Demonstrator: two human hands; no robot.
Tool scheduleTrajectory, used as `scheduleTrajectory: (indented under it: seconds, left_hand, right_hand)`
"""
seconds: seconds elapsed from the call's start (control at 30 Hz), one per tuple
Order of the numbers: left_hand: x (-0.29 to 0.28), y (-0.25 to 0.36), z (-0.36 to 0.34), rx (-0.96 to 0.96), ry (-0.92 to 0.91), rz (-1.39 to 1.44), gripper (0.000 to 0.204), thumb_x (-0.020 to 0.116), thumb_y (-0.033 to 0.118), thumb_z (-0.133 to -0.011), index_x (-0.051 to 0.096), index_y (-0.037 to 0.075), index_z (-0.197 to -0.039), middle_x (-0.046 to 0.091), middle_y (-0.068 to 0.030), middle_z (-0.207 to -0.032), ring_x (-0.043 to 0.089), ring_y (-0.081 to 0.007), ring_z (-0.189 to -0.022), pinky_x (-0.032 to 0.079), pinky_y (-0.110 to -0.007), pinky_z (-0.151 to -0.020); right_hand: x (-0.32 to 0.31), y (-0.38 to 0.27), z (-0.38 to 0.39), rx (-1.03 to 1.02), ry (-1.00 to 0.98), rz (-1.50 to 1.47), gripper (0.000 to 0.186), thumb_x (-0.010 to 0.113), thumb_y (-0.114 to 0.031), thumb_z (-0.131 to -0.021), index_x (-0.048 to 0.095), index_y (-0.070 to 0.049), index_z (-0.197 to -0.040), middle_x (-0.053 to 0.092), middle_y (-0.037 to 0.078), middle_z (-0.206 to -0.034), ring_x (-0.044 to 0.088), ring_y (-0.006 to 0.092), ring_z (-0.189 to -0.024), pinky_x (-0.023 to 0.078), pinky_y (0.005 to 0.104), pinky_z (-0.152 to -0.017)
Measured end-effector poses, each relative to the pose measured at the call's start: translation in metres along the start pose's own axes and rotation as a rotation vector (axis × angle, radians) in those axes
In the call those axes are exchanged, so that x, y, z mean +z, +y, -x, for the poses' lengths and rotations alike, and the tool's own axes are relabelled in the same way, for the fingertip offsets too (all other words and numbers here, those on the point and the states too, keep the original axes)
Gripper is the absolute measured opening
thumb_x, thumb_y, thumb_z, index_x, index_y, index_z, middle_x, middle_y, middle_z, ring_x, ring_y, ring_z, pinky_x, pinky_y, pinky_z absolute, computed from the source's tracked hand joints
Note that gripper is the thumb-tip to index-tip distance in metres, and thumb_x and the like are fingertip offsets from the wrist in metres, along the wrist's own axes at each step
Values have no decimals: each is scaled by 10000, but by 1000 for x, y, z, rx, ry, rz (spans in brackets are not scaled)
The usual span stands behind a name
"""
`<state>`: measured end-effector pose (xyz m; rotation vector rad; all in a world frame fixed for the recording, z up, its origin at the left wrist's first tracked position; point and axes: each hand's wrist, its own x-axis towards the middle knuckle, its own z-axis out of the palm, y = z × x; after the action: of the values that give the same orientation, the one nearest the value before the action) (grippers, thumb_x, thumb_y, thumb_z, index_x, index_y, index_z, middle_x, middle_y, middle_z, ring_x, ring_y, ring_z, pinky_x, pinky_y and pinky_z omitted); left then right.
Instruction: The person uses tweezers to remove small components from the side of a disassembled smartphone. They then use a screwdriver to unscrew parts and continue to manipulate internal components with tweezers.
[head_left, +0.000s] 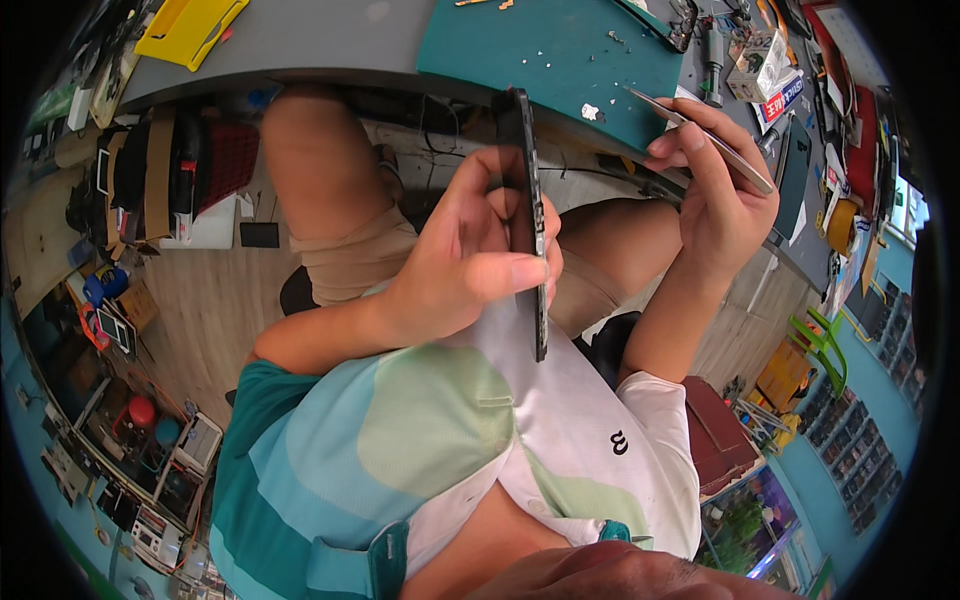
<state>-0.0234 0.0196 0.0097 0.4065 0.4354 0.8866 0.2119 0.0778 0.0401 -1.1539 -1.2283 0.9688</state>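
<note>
My left hand (465, 250) is closed round a thin dark phone (538, 220) held up on edge over my lap, with its rough-looking side edge toward me. The thumb presses on that edge and the fingers are behind it. At the bench's front edge, my right hand (725, 185) pinches slim metal tweezers (735, 160), their pointed tip directed left over the teal work mat (540, 65). The tip is apart from the phone. Near it on the mat lie small white scraps (590, 112) and scattered crumbs. The phone's face is seen only at a steep slant.
A yellow plastic tray (190, 30) lies at the left on the grey bench (330, 40). Tools, a small box (757, 65) and a tape roll (842, 225) crowd the right side. A red basket (225, 165) stands below the bench at the left.
</note>
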Motion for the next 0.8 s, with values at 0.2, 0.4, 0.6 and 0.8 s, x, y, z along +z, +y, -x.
scheduleTrajectory:
  seconds: [0.2, 0.4, 0.6, 0.8]
  left_hand:
    - [-1, -1, -1, -1, 2, 15, 688, 719, 163, -865, 332, 157, -1433, 516, -94, -1013, 637, -243, -832, 566, -423, -709]
    - [0, 0, -5, -7, -20, 34, 678, 705, 146, -860, 337, 153, -1430, 519, -97, -1013, 635, -242, -827, 567, -426, -702]
    - [-2, -4, -3, 10, 25, 22, 711, 694, 129, -834, 322, 153, -1439, 509, -107, -1020, 637, -251, -817, 574, -426, -692]
    - [-1, -4, -5, 6, 25, 7, 742, 693, 123, -809, 311, 155, -1444, 501, -116, -1025, 642, -256, -816, 592, -420, -695]
  right_hand:
    - [-1, 2, 0, 13, 3, 5, 213, 688, 16, -950, 709, 147, -1116, 757, 202, -979, 742, 207, -776, 625, 312, -672]
    - [-5, -2, 0, 22, 18, 7, 210, 699, 13, -945, 711, 144, -1109, 759, 205, -974, 745, 208, -778, 622, 304, -674]
    - [-2, 1, -1, 43, 1, -1, 207, 717, 26, -931, 714, 138, -1105, 762, 200, -971, 745, 205, -768, 620, 293, -671]
    - [-3, 1, -1, 16, 11, 10, 201, 721, 25, -930, 719, 136, -1098, 761, 197, -961, 743, 202, -763, 615, 283, -660]
